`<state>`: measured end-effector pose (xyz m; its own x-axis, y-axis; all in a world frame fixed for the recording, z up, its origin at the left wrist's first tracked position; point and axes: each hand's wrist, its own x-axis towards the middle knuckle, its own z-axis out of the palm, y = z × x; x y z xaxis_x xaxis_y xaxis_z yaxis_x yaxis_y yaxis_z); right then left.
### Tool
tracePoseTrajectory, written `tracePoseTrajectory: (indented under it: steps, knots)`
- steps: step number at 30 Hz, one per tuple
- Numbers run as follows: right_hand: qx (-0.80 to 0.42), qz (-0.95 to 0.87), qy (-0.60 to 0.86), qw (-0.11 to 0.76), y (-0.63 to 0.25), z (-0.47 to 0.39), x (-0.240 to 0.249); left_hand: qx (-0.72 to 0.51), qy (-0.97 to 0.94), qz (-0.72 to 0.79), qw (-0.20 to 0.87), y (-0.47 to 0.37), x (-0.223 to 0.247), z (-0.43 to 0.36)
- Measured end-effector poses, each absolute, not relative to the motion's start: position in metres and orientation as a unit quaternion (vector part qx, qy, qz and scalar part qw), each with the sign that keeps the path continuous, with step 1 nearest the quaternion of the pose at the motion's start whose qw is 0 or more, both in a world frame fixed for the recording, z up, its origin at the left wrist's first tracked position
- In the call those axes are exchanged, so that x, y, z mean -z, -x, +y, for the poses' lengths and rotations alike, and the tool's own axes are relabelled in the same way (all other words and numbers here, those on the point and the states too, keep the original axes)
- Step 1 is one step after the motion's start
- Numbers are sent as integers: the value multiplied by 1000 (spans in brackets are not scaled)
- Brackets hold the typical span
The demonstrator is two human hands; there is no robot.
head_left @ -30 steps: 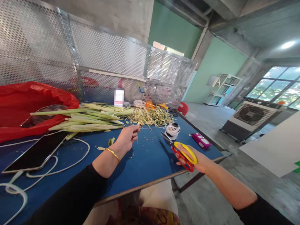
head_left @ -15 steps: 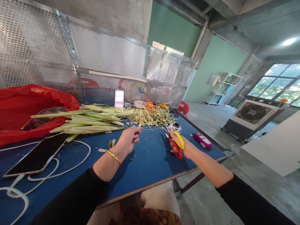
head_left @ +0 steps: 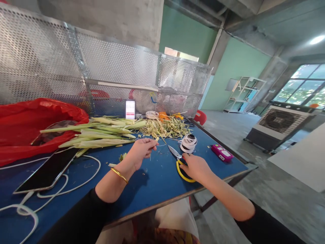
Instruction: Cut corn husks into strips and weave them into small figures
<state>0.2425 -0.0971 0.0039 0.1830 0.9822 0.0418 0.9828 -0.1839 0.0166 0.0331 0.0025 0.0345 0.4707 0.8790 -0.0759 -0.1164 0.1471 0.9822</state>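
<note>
My left hand (head_left: 142, 150) is closed in a pinch on a small pale strip of plant leaf (head_left: 157, 139) above the blue table, in the head view. My right hand (head_left: 196, 166) is closed on the scissors (head_left: 175, 151), whose blades point up and left. Their yellow handle loop shows below my fingers; the red loop is mostly covered by the hand. A spool of white cord (head_left: 188, 145) stands just beyond my right hand. Behind my left hand lie long pale-green stalks (head_left: 106, 134) and a heap of cut trimmings (head_left: 167, 127).
A red plastic bag (head_left: 40, 112) sits at the left, with a tablet (head_left: 45, 171) and its white cable (head_left: 98, 169) before it. A purple packet (head_left: 221, 153) lies near the table's right edge. A perforated metal screen (head_left: 119, 57) borders the back.
The scissors have swung lower and flatter, and my right hand has turned palm down over their handles. My left hand has shifted slightly right with the strip.
</note>
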Motion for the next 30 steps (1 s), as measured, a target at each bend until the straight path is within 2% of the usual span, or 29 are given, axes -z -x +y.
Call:
tracePoseTrajectory:
  steps: [2, 3, 5, 7, 9, 14, 18, 23, 26, 30]
  knots:
    - [64, -668, 741, -3, -233, -96, -14, -348, -587, 361, 635, -29, -36, -1]
    - [70, -681, 729, 32, -229, -94, -19, -340, -612, 369, 611, -28, -36, -3]
    - [36, -707, 681, 186, -219, -86, -30, -330, -669, 384, 544, -24, -34, -7]
    - [-75, -709, 612, 342, -209, -76, -35, -321, -729, 385, 467, -20, -32, -13]
    - [-163, -712, 553, 401, -198, -65, -35, -310, -773, 381, 401, -15, -31, -19]
    - [-240, -730, 502, 397, -174, -45, -30, -283, -828, 420, 239, 2, -37, -26]
    - [-273, -742, 489, 369, -162, -30, -42, -286, -850, 405, 179, 14, -53, -18]
    - [-240, -734, 493, 400, -152, -18, -48, -304, -825, 423, 221, 26, -64, -2]
    - [-237, -708, 506, 431, -152, -17, -37, -321, -804, 423, 266, 40, -61, 12]
    - [-229, -694, 532, 429, -154, -16, -20, -359, -743, 499, 266, 62, -48, 40]
